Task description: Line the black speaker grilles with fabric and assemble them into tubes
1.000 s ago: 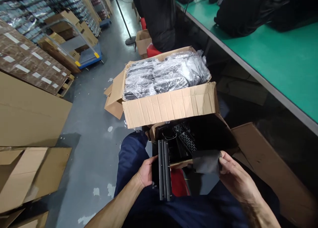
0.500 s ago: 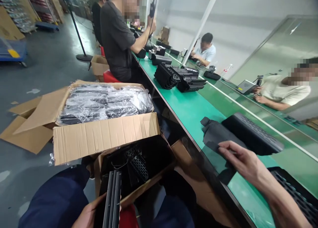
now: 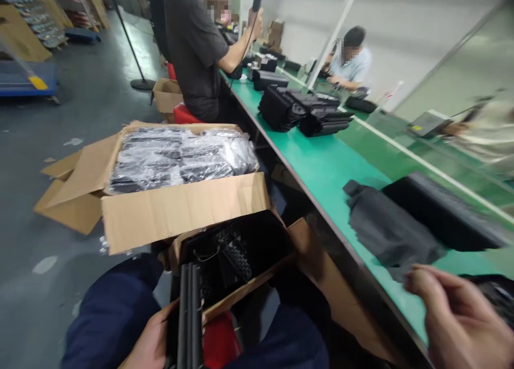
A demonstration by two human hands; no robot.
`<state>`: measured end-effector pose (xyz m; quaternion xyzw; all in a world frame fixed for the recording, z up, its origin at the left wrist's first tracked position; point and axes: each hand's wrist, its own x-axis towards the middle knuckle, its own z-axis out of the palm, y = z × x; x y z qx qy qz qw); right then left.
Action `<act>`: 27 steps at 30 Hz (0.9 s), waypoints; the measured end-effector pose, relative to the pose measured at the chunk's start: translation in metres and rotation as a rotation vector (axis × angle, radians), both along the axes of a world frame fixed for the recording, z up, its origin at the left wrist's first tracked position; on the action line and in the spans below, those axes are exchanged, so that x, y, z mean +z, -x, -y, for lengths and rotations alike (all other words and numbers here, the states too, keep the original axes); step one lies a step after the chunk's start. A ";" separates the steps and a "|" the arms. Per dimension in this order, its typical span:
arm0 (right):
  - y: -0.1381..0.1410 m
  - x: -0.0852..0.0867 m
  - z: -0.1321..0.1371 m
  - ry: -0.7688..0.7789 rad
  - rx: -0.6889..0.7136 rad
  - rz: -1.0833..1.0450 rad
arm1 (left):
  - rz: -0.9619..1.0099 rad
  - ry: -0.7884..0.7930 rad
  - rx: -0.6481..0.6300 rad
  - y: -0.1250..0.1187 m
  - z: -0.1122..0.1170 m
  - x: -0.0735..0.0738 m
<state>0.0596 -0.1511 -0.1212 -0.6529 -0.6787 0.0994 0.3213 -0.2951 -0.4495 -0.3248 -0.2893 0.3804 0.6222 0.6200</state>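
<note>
Right hand (image 3: 458, 315) has pulled back to the near edge of the dark sheets (image 3: 389, 224) on the green bench (image 3: 321, 171), thumb and finger pressed together (too blurred to tell if on a sheet). Left hand (image 3: 150, 337) grips the black ribbed part (image 3: 190, 310), in front of the open carton (image 3: 247, 291).

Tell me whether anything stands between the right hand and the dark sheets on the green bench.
Nothing visible: the right hand is at the near edge of the dark sheets, though blur hides whether it touches them. The long black casing lies on their far side, not between.
</note>
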 end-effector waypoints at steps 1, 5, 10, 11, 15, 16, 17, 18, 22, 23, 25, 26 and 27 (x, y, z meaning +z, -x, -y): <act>0.015 -0.028 0.011 0.184 0.094 -0.063 | -0.008 -0.004 0.013 -0.001 -0.001 0.001; 0.106 -0.172 0.026 0.744 0.448 -0.059 | 0.036 -0.108 -0.040 0.001 -0.005 -0.006; 0.210 -0.304 0.022 0.858 0.459 0.056 | 0.043 -0.111 -0.048 0.005 0.001 -0.021; 0.219 -0.315 0.020 0.866 0.456 0.066 | 0.036 -0.099 -0.043 0.006 0.003 -0.022; 0.224 -0.329 0.014 0.881 0.460 0.093 | 0.030 -0.095 -0.077 0.008 0.007 -0.021; 0.219 -0.328 0.013 0.877 0.471 0.095 | 0.034 -0.114 -0.083 0.009 0.006 -0.022; 0.214 -0.324 0.013 0.870 0.485 0.096 | 0.036 -0.140 -0.077 0.009 0.003 -0.023; 0.208 -0.319 0.014 0.859 0.500 0.095 | 0.038 -0.170 -0.056 0.009 0.000 -0.024; 0.183 -0.283 0.043 0.779 0.520 0.070 | 0.087 -0.234 0.034 0.003 -0.021 -0.029; 0.179 -0.271 0.059 0.762 0.522 0.050 | 0.101 -0.227 0.034 0.001 -0.026 -0.030; 0.177 -0.247 0.097 0.759 0.539 -0.016 | 0.099 -0.191 0.025 -0.003 -0.032 -0.030; 0.179 -0.236 0.117 0.770 0.544 -0.058 | 0.078 -0.170 0.031 -0.005 -0.032 -0.030; 0.182 -0.227 0.136 0.791 0.547 -0.104 | 0.049 -0.149 0.042 -0.005 -0.030 -0.028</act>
